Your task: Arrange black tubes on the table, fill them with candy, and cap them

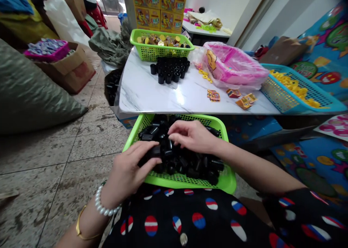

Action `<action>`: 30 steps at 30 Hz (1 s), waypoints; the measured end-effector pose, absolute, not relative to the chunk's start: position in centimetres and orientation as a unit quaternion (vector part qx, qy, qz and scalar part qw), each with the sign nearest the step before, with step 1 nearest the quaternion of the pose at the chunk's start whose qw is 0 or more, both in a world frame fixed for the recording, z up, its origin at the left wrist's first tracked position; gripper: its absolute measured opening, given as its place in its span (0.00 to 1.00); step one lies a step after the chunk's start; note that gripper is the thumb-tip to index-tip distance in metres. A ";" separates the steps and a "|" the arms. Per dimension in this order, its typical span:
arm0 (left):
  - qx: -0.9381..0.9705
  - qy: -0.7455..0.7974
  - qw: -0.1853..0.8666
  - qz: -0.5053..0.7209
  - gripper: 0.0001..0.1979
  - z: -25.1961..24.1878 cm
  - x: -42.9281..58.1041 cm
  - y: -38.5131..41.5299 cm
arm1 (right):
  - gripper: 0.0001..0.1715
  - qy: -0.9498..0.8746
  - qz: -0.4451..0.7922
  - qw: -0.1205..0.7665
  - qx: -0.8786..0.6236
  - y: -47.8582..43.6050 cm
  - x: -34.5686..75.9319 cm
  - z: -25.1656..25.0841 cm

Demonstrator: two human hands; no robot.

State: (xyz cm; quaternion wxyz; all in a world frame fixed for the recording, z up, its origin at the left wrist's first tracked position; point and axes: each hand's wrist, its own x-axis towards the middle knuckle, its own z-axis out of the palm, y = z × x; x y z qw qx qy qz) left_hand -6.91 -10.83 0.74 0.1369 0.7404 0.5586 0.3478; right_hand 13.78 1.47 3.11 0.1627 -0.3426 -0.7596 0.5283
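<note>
A green basket (231, 175) on my lap holds many small black plastic cups (194, 166) in a loose heap. My left hand (133, 164) reaches over the basket's left side, thumb and fingers closed about one black cup (155, 152). Over the middle of the heap, my right hand (194, 135) has its fingers curled together with the thumb. Whatever lies between those right fingertips is hidden against the dark cups. On the white table (146, 96) ahead, more black cups (170, 72) stand upright in a close group.
Behind the standing cups is a green basket (163, 54) of gold pieces. A pink container (231, 70) in clear plastic, small orange packets (246, 101) and a blue basket (280, 96) of yellow pieces are to the right. A large sack (35, 96) and cardboard box (69, 72) stand at left.
</note>
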 end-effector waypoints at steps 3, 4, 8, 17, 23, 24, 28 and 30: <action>0.674 0.632 0.177 0.339 0.17 0.5 -7.1 -10.8 | 0.09 -0.845 0.288 0.201 -0.403 3.4 14.6 3.1; 0.656 0.646 0.201 0.336 0.17 0.4 -7.1 -10.7 | 0.09 -0.865 0.235 0.188 -0.401 3.9 14.5 2.8; 0.636 0.642 0.276 0.328 0.18 0.7 -6.4 -10.2 | 0.12 -0.937 0.129 0.024 -0.323 5.2 12.8 1.3; 0.610 0.591 0.342 0.402 0.16 1.2 -6.4 -10.3 | 0.12 -0.887 0.309 0.169 -0.300 3.7 13.9 2.2; 0.633 0.583 0.308 0.405 0.17 0.7 -5.5 -9.9 | 0.16 -0.866 0.369 0.274 -0.197 0.9 14.7 4.6; 0.638 0.579 0.301 0.409 0.17 0.7 -5.4 -9.9 | 0.18 -0.869 0.362 0.284 -0.184 0.7 14.7 4.7; 0.631 0.585 0.294 0.416 0.16 0.5 -5.6 -10.0 | 0.19 -0.853 0.360 0.321 -0.199 0.3 14.8 4.9; 0.614 0.601 0.290 0.421 0.17 0.6 -5.8 -10.1 | 0.16 -0.843 0.355 0.337 -0.223 0.3 14.7 4.8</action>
